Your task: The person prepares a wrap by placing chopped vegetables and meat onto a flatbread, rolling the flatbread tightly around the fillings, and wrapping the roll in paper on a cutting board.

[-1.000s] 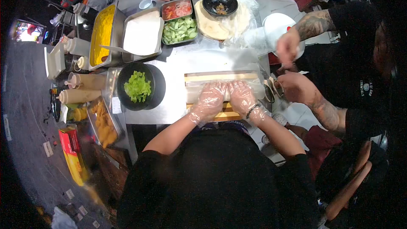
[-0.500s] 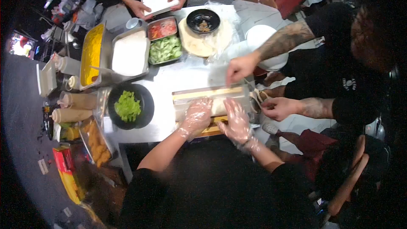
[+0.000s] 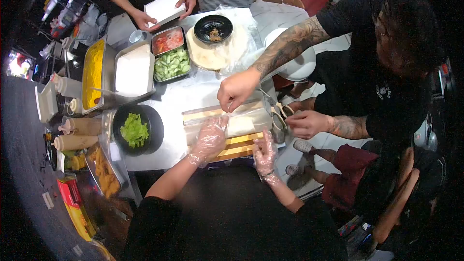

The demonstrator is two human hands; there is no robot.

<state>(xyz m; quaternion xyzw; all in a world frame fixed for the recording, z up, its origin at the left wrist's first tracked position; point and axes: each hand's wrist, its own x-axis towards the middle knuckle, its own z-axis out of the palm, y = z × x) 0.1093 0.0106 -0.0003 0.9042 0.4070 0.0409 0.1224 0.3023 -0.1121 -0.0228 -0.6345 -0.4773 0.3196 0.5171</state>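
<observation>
My left hand (image 3: pixel 210 137), in a clear plastic glove, lies spread on the left part of a film-covered white roll (image 3: pixel 240 125). The roll sits in a wooden frame (image 3: pixel 237 147) with pale slats. At the frame's right end is my gloved right hand (image 3: pixel 265 152), its fingers apart and raised beside the slats, with nothing visible in it. A co-worker's fist (image 3: pixel 238 88) hangs just above the upper slat. Scissors (image 3: pixel 280 117) lie at the frame's right end, next to the co-worker's other hand (image 3: pixel 308 124).
A black bowl of lettuce (image 3: pixel 155 133) stands left of the frame. Behind are cucumber (image 3: pixel 172 64), tomato (image 3: pixel 167 41), a white-filled tray (image 3: pixel 134 72), flatbreads (image 3: pixel 195 53) under a black bowl (image 3: pixel 213 29), and another person's hands (image 3: pixel 189 1) holding a white box (image 3: pixel 164 7).
The view has shifted, moving the table leftward in the picture. My right hand has come off the roll toward the frame's near right corner. The co-worker's arm has reached in over the frame.
</observation>
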